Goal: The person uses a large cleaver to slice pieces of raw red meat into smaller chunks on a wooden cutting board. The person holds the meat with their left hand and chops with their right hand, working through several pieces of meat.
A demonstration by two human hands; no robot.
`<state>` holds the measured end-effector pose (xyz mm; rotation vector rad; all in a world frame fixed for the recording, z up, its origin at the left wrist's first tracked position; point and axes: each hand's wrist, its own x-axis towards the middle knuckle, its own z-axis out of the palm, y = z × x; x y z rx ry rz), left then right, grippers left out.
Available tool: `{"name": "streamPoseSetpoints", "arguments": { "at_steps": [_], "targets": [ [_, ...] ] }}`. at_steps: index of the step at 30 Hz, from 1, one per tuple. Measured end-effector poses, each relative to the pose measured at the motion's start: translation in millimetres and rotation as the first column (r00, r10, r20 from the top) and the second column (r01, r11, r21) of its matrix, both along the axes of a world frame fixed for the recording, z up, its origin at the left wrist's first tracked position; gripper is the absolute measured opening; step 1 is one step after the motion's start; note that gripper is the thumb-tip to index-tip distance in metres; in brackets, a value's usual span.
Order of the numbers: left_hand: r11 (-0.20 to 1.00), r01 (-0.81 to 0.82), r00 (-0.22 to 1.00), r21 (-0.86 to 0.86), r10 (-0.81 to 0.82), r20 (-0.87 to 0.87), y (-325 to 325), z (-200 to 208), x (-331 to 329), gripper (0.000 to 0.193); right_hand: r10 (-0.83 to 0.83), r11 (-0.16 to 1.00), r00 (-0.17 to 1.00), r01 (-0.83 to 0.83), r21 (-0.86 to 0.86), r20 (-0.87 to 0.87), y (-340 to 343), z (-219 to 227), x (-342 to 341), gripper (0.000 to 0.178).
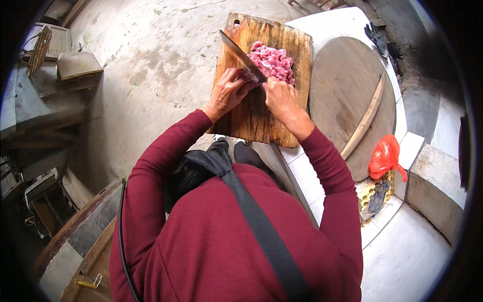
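A worn wooden cutting board lies before me, with a heap of cut pink raw meat on its far right part. My right hand is closed around the handle of a kitchen knife, whose wide dark blade points to the far left, over the board beside the meat. Close against the near side of the blade, my left hand has its fingers bent and drawn together. What they pinch, if anything, is hidden.
Right of the board, a round wooden lid with a long handle bar lies on a white tiled counter. Nearby are a red plastic bag, a yellow egg tray and dark gloves. Wooden furniture stands at left.
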<state>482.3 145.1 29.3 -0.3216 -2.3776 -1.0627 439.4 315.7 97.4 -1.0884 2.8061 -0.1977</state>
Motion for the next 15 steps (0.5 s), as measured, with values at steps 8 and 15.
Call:
{"name": "streamPoseSetpoints", "arguments": {
  "at_steps": [8,15],
  "targets": [
    [0.998,0.016,1.0,-0.053,-0.015,0.017,-5.7,-6.9,0.5,0.017,-0.038,0.992,0.992,0.023,0.122,0.124,49.9,39.7,46.9,0.021],
    [0.998,0.018,0.999,-0.067,-0.015,0.042,-4.7,-1.8,0.4,0.018,0.171,0.949,0.956,-0.224,-0.221,-0.237,-1.2,-4.9,16.2,0.034]
  ]
}}
